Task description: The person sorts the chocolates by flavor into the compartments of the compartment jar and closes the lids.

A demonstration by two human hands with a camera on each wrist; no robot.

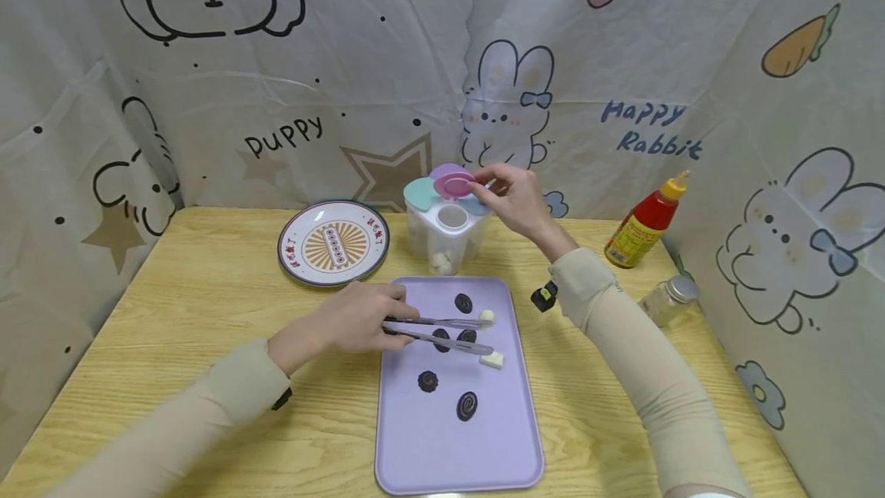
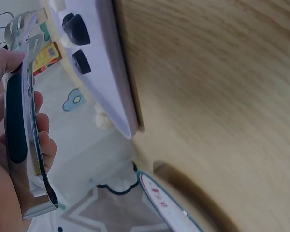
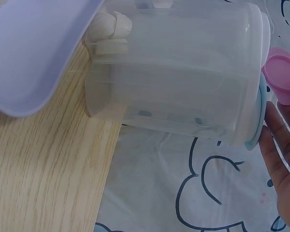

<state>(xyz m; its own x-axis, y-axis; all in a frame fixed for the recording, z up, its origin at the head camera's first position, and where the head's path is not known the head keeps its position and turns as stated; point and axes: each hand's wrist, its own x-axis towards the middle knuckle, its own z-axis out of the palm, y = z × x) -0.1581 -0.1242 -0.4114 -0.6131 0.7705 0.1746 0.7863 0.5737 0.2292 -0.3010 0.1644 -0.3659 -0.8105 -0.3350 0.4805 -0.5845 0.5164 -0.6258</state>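
My left hand [image 1: 387, 323] grips metal tongs [image 1: 442, 333] over a lilac tray [image 1: 484, 452]. The tongs' arms are spread, and a white cube [image 1: 487, 317] lies at the upper tip and another [image 1: 492, 360] at the lower. Several dark cookies [image 1: 427, 381] lie on the tray. In the left wrist view the tongs [image 2: 19, 121] lie in my palm beside the tray's edge [image 2: 108, 82]. My right hand [image 1: 485, 184] pinches the raised pink lid [image 1: 452, 184] of a clear container [image 1: 445, 233] with white cubes inside. The right wrist view shows that container [image 3: 183, 72] and pink lid [image 3: 282, 79].
A patterned plate [image 1: 333, 242] sits behind the tray to the left. At the right stand a red sauce bottle [image 1: 646, 221] and a small glass jar [image 1: 667, 300]. Printed cloth walls close in the wooden table [image 1: 207, 306] on three sides.
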